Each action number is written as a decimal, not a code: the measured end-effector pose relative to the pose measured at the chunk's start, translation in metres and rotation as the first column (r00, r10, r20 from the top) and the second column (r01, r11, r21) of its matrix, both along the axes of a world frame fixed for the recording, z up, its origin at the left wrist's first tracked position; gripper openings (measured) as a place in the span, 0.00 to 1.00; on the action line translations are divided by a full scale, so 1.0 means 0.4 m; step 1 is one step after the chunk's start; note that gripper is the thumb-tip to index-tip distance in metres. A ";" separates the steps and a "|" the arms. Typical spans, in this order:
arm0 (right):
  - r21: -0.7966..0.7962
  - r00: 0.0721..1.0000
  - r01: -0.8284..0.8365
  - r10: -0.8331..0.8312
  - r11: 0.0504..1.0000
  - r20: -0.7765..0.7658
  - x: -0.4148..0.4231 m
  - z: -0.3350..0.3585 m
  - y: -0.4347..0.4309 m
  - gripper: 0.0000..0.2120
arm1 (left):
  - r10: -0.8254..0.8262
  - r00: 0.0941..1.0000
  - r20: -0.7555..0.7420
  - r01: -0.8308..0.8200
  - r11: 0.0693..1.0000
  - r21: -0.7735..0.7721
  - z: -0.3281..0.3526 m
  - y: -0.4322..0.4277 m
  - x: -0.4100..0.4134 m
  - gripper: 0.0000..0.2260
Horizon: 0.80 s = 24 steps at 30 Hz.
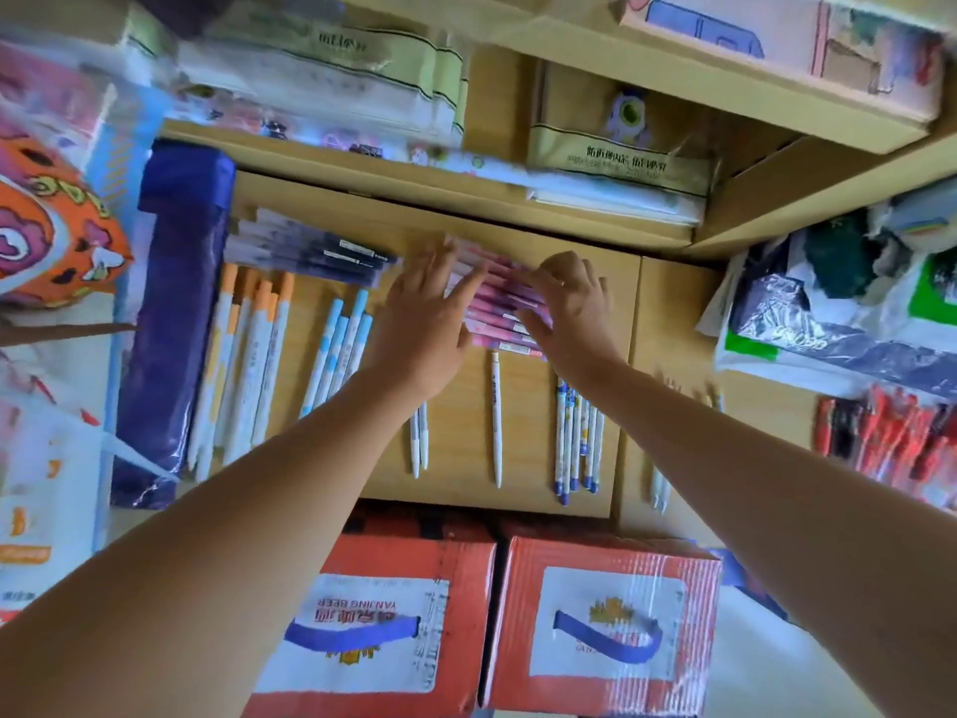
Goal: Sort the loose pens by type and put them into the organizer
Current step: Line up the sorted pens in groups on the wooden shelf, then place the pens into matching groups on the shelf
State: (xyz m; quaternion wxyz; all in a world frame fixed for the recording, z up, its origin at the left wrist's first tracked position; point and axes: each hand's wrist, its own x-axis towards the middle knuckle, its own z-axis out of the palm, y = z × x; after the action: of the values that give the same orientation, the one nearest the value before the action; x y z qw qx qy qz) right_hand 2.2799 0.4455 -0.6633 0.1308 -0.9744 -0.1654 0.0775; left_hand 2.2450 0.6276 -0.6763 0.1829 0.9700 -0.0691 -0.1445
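- The long blue box (176, 313) lies at the far left of the bench (455, 474). Just beside it is a row of orange-capped pens (248, 365), close enough that a nudge to the box would probably roll them out of line.
- Above that row sits a stack of dark pens (310, 251). To its right lie the light-blue-capped pens (336, 355), close under the left forearm, so I judge a dropped elbow could sweep them into the next group.
- The left hand (430, 313) is released, its fingers straight and spread, pressing on the left side of the pink pens (497, 308).
- These pink pens lie piled crosswise in the middle of the bench, between both hands. The pile looks loose and uneven, so squeezed from the two sides it could bow up and spill.
- The right hand (564, 308) lies over the right end of the pile with bent fingers. I cannot tell whether it grasps any pens or only pushes.
- Below the pile lie two white pens (418, 437), a single white pen (496, 422) and a bunch of blue-patterned pens (575, 443). Stray pink pens sliding down would mix the types again.
- Red pens (880, 437) lie well apart at the far right.
- I cannot tell which item is the organizer.
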 end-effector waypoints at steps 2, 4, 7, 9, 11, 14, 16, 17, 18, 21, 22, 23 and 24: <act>-0.003 0.998 0.003 -0.003 1.000 -0.055 -0.003 0.003 0.000 0.21 | -0.020 1.000 -0.001 0.020 1.000 0.020 0.004 -0.002 0.003 0.30; 0.021 0.996 0.006 -0.004 1.000 -0.094 -0.005 0.008 -0.001 0.22 | -0.030 1.000 -0.006 0.030 0.999 0.036 0.011 -0.006 0.006 0.30; 0.074 0.996 0.007 0.000 0.997 -0.089 -0.007 0.025 -0.010 0.19 | -0.034 0.999 0.003 0.034 0.999 0.034 0.035 -0.018 0.013 0.29; 0.126 0.996 0.012 -0.001 0.992 -0.091 -0.011 0.037 -0.025 0.16 | -0.035 0.999 0.014 0.035 0.999 0.023 0.057 -0.035 0.020 0.29; 0.173 0.992 0.027 -0.005 0.985 -0.123 -0.017 0.043 -0.051 0.14 | -0.024 0.999 0.029 0.024 1.000 0.015 0.082 -0.058 0.025 0.28; 0.278 0.988 0.059 -0.017 0.959 -0.150 -0.033 0.066 -0.110 0.11 | -0.045 0.991 0.123 0.046 0.999 -0.005 0.116 -0.113 0.028 0.22; 0.334 0.980 0.127 -0.066 0.934 -0.188 -0.054 0.093 -0.170 0.10 | -0.071 0.986 0.148 0.076 0.997 -0.029 0.143 -0.170 0.022 0.18; 0.333 0.971 0.166 -0.095 0.928 -0.221 -0.067 0.107 -0.209 0.10 | -0.089 0.985 0.148 0.095 0.995 -0.035 0.155 -0.204 0.017 0.17; 0.319 0.960 0.201 -0.121 0.926 -0.254 -0.082 0.118 -0.252 0.10 | -0.109 0.982 0.152 0.117 0.992 -0.042 0.168 -0.244 0.011 0.16; 0.299 0.918 0.318 -0.214 0.900 -0.333 -0.125 0.144 -0.409 0.11 | -0.167 0.976 0.143 0.184 0.976 -0.115 0.197 -0.393 -0.011 0.17; 0.288 0.907 0.348 -0.243 0.892 -0.343 -0.140 0.152 -0.471 0.11 | -0.188 0.973 0.131 0.205 0.970 -0.131 0.203 -0.453 -0.019 0.18; 0.274 0.899 0.369 -0.266 0.888 -0.349 -0.155 0.157 -0.537 0.10 | -0.210 0.970 0.119 0.226 0.964 -0.141 0.207 -0.515 -0.028 0.18; 0.263 0.895 0.377 -0.277 0.888 -0.349 -0.173 0.164 -0.605 0.09 | -0.237 0.965 0.113 0.252 0.956 -0.150 0.208 -0.578 -0.038 0.18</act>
State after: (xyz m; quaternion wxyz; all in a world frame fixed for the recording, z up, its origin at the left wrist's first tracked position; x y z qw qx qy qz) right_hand 2.2108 0.2034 -0.5977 0.3238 -0.9299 0.0147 0.1737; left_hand 2.2296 0.3965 -0.5932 0.2389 0.9415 -0.2086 -0.1141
